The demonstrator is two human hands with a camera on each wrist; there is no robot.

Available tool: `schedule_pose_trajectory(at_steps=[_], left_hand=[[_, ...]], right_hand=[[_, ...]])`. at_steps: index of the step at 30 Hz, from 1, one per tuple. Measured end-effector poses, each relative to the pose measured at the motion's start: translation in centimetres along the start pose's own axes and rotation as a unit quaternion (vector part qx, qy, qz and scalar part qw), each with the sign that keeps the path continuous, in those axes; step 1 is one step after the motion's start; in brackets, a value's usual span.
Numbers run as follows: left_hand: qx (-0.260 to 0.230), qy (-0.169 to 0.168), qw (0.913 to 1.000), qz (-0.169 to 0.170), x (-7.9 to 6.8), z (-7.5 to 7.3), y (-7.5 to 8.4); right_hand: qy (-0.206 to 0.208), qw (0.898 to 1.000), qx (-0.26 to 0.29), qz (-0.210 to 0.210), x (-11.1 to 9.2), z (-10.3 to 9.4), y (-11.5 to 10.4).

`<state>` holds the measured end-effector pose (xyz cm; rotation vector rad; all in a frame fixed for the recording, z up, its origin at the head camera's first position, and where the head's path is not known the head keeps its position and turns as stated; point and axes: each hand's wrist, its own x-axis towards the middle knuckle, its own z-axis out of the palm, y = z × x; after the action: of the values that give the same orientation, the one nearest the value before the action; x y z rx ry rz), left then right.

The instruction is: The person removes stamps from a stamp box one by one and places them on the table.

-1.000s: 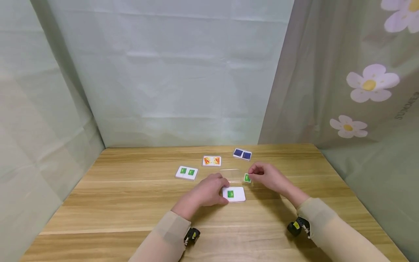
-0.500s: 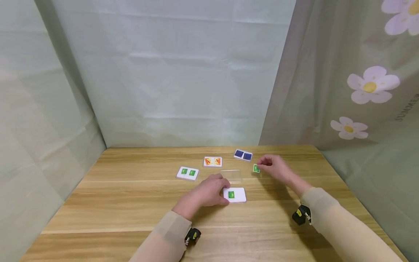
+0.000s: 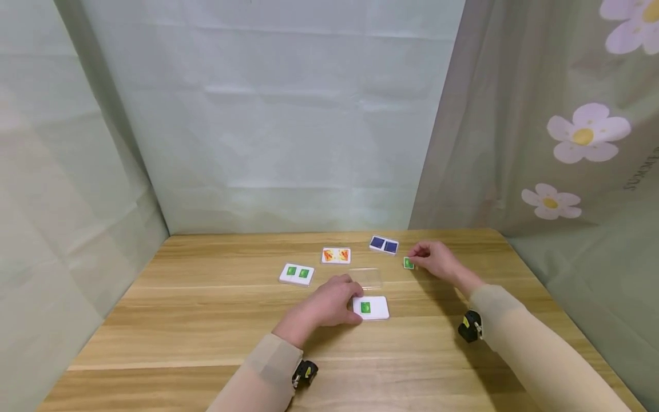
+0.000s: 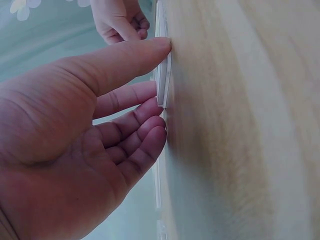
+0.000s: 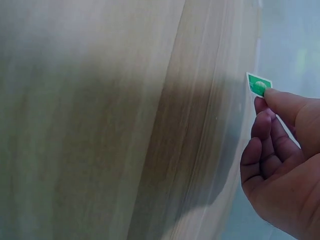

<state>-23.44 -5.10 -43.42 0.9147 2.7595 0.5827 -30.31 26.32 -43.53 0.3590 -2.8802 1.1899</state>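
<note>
My left hand [image 3: 332,303] holds a flat white card in a clear case [image 3: 378,308] by its near and far edges, thumb on the near one. One green square lies on the left half of that card; the right half is plain white. In the left wrist view, thumb and fingers meet the case's thin edge [image 4: 163,82] close to the wood. My right hand [image 3: 437,260] pinches a small green square card with a white border [image 3: 408,263] between thumb and forefinger, to the right of the cases. The right wrist view shows the same green square card [image 5: 259,84] at the fingertips.
Just beyond the held case lies a clear plastic cover [image 3: 366,278]. Farther back on the wooden table [image 3: 206,320] are cases with two green squares [image 3: 297,274], two orange pictures [image 3: 336,255] and two dark blue squares [image 3: 384,245]. Curtains [image 3: 288,114] hang around the table.
My right hand has moved away to the right and farther back, carrying the small green square card from beside the clear cover. The left hand has stayed on the white card's case.
</note>
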Motion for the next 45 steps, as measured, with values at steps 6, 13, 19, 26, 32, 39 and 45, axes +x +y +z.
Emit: schedule_pose_trajectory(at_steps=[6,13,19,26,32,39,45], left_hand=[[0.0,0.001,1.0,-0.003,0.0,-0.1,0.1],[-0.001,-0.001,1.0,-0.004,-0.2,-0.2,0.2],[-0.003,-0.003,1.0,-0.005,-0.3,-0.2,0.1],[-0.007,-0.005,0.9999,-0.01,-0.3,-0.1,0.0],[-0.003,-0.006,0.9999,-0.011,-0.2,0.0,0.0],[0.006,-0.003,1.0,-0.005,-0.1,-0.2,0.0],[0.007,-0.001,1.0,0.001,-0.2,0.1,-0.1]], right_hand=[[0.005,1.0,-0.009,-0.005,0.6,0.3,0.7],[0.011,1.0,-0.025,-0.002,0.7,0.8,0.9],[0.014,0.999,-0.042,0.004,0.9,1.1,1.1],[0.013,0.998,-0.061,0.005,0.9,1.3,1.1],[0.012,0.997,-0.073,0.003,0.7,1.2,0.7],[0.01,0.997,-0.078,0.006,0.9,1.3,1.0],[0.016,0.997,-0.071,0.006,0.7,1.4,1.2]])
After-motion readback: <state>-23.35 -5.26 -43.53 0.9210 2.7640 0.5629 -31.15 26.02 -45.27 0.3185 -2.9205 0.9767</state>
